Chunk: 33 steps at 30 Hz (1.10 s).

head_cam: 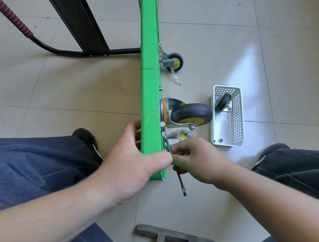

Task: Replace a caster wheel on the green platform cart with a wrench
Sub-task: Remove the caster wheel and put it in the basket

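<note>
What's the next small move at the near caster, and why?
Probably a short turn of the wrench with the right hand, whose fingers pinch at the caster plate on the green cart. The left hand grips the cart's edge, steadying it. Which way to turn can't be told from here.

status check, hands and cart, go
Left hand grips green cart edge, cart tipped on its side. Right hand pinches at caster plate, wrench hanging below. Spare caster in white basket. Nothing in the way.
</note>
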Tool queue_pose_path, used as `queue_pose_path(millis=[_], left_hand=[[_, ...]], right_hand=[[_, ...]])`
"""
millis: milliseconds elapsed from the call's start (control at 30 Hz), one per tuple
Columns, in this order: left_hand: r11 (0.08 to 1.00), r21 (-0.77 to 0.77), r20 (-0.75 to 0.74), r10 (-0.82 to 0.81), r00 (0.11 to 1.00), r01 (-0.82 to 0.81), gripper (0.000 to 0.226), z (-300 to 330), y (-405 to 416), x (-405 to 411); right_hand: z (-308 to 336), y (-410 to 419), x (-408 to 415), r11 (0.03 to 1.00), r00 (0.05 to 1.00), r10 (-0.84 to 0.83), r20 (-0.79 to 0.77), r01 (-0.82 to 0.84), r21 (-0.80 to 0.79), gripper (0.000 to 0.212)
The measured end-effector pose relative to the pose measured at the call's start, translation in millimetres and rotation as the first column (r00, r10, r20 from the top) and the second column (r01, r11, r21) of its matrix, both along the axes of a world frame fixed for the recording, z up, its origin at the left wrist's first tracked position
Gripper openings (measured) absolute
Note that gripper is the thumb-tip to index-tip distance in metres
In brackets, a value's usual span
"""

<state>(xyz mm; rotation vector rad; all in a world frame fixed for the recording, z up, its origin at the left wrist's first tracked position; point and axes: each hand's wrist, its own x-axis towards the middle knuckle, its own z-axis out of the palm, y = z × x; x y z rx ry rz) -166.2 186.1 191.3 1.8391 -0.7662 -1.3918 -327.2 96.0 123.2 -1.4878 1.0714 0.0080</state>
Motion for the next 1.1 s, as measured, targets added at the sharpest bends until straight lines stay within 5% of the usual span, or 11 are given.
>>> queue_pose_path(millis=[233, 467, 667, 933, 1100], left_hand=[[1.000, 0.011, 0.012, -0.006, 1.000, 0.006, 0.062, -0.7, -0.2, 0.3], [1.000, 0.015, 0.023, -0.010, 1.000, 0.009, 0.060, -1.5, 0.2, 1.1], [1.000, 0.007, 0.021, -0.010, 1.000, 0.010, 0.061, -1.2, -0.1, 1.5], [1.000, 0.000, 0.023, -0.003, 1.000, 0.003, 0.063, -1.5, 0.0, 1.1], [1.000, -0.004, 0.016, 0.003, 1.000, -0.003, 0.062, 0.1, 0.3, 0.2]], right_hand=[[-9.9, -11.3, 3.0, 0.978, 0.996, 0.068, -0.060, -0.078, -0.192, 0.049], [-25.4, -14.8, 8.5, 0.943, 0.998, 0.024, -0.059, -0.042, -0.330, 0.021], [-30.8, -8.4, 10.1, 0.927, 0.999, -0.030, -0.037, 0.014, -0.375, 0.048], [-29.2, -4.6, -7.2, 0.943, 0.992, 0.000, -0.125, -0.042, -0.329, 0.038], [-11.6, 4.4, -10.8, 0.991, 0.999, 0.002, -0.043, -0.007, -0.131, 0.027]])
